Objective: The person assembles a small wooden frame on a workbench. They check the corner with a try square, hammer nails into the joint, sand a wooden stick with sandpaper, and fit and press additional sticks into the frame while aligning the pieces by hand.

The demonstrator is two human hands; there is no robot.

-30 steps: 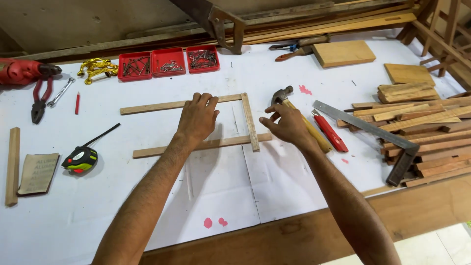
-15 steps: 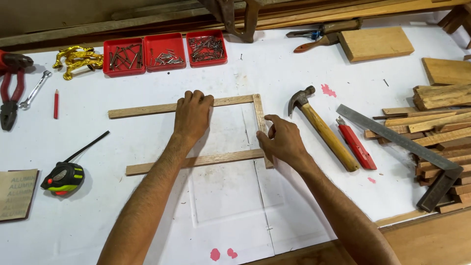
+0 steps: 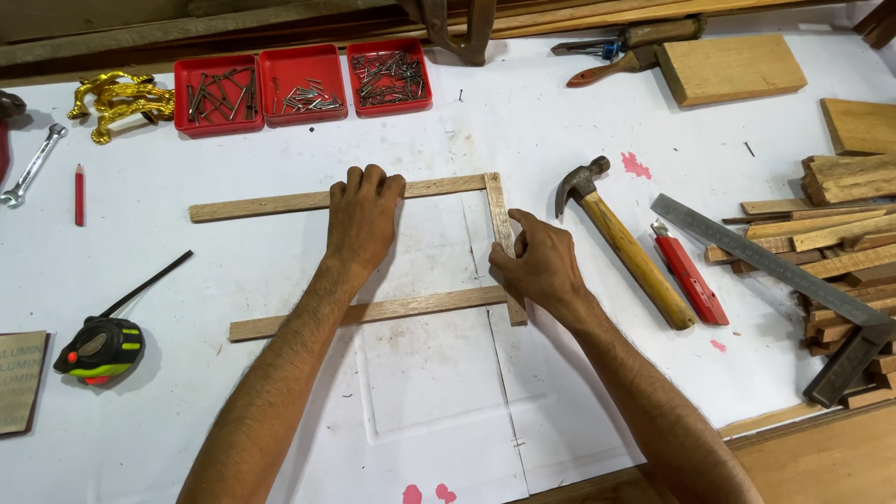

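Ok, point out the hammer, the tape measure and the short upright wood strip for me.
hammer [image 3: 627,250], head view, middle of its wooden handle.
tape measure [image 3: 98,349], head view, top of its black and green case.
short upright wood strip [image 3: 496,203], head view, its upper end.
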